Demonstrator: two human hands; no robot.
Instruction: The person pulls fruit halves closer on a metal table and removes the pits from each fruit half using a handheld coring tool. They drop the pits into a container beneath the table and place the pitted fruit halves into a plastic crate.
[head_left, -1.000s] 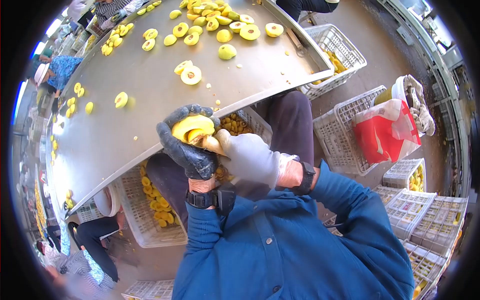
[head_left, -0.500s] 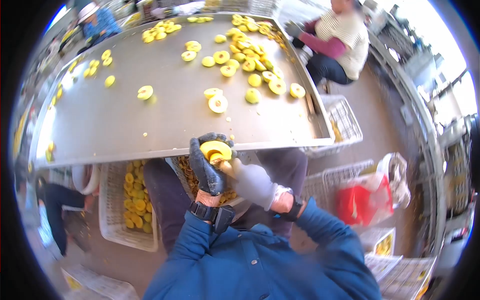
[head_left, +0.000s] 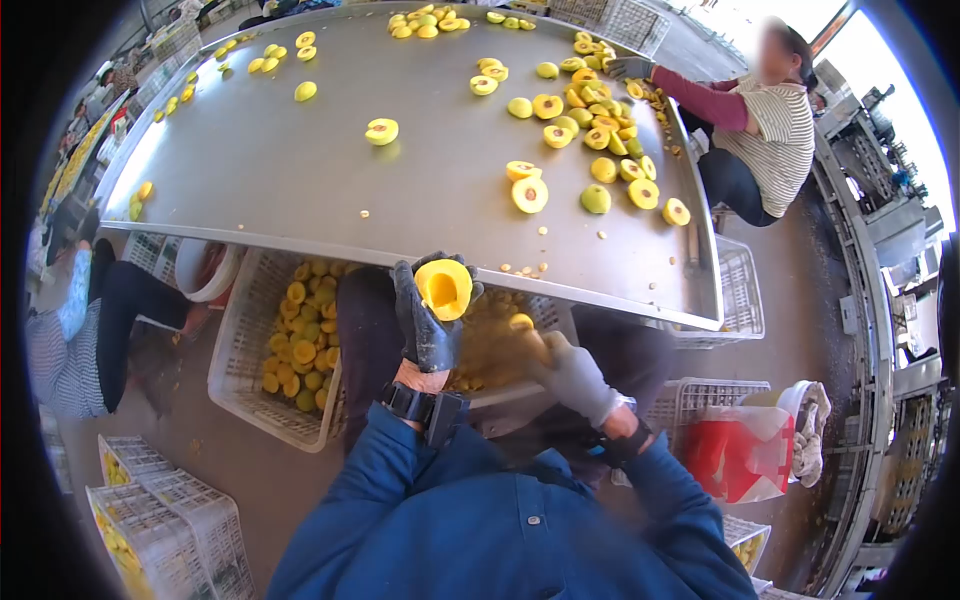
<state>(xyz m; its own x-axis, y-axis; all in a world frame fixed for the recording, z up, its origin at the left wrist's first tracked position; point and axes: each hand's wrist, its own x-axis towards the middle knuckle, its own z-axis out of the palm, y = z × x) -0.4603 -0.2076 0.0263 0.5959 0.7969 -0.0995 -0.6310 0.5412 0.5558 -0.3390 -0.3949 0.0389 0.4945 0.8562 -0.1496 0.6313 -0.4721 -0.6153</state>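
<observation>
A hollowed yellow fruit half (head_left: 443,289) rests in my left hand (head_left: 430,325), its dark-gloved fingers wrapped round it and the cavity facing up. My right hand (head_left: 580,382), in a pale grey glove, is closed on a blurred wooden-looking tool (head_left: 532,350) over a crate of pits and scraps (head_left: 485,365) between my knees. A small yellow piece (head_left: 521,321) shows by the tool's tip. In front, the metal table (head_left: 300,190) carries many halved fruits, among them a half with its pit (head_left: 530,195) near the front edge.
A crate of fruit halves (head_left: 225,365) stands under the table at left. At right are a red bag (head_left: 735,455) and a white crate (head_left: 745,290). A co-worker (head_left: 770,125) crouches at the table's right edge; another person (head_left: 75,350) sits at far left.
My right hand has moved right and down, away from the fruit half, with the tool in it. The half's cavity now shows empty. The view has shifted, showing more of the co-worker at right.
</observation>
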